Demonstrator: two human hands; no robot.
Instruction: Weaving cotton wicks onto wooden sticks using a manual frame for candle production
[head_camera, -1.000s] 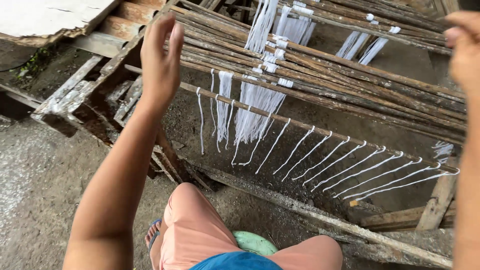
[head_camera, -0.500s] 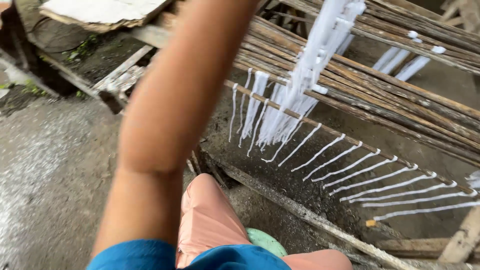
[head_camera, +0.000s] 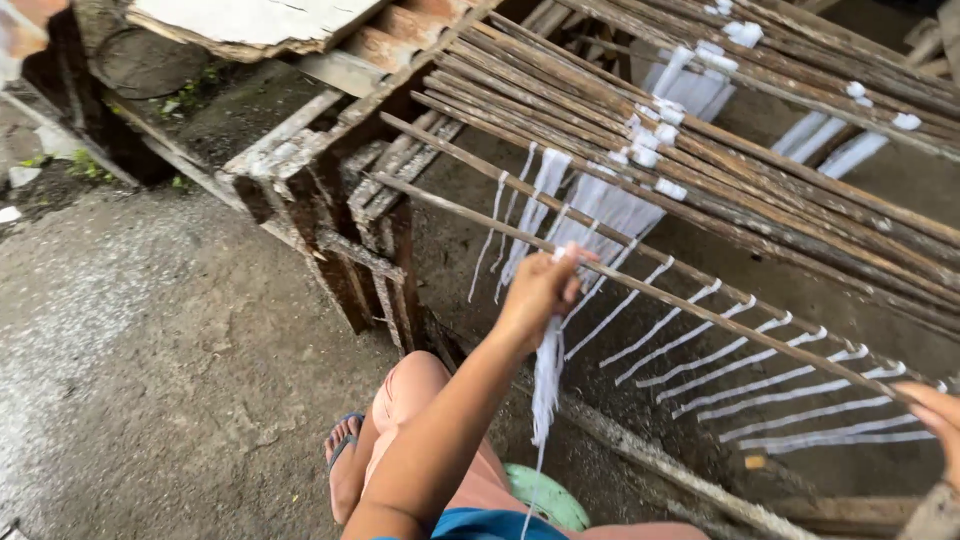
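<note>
Head view: weathered wooden rack of long thin sticks (head_camera: 760, 190) spans the frame, white string loops (head_camera: 700, 355) hanging in a row off the nearest stick (head_camera: 640, 290). Left hand (head_camera: 540, 292) pinches a white string bundle (head_camera: 546, 385) against that stick, bundle dangling below. Right hand (head_camera: 935, 420) sits at the stick's far end, grip cut off, can't tell.

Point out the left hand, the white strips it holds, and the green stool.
left hand (head_camera: 540, 290), head view, back of the hand.
white strips (head_camera: 546, 385), head view, hanging bundle's middle.
green stool (head_camera: 545, 498), head view, visible rim.
</note>
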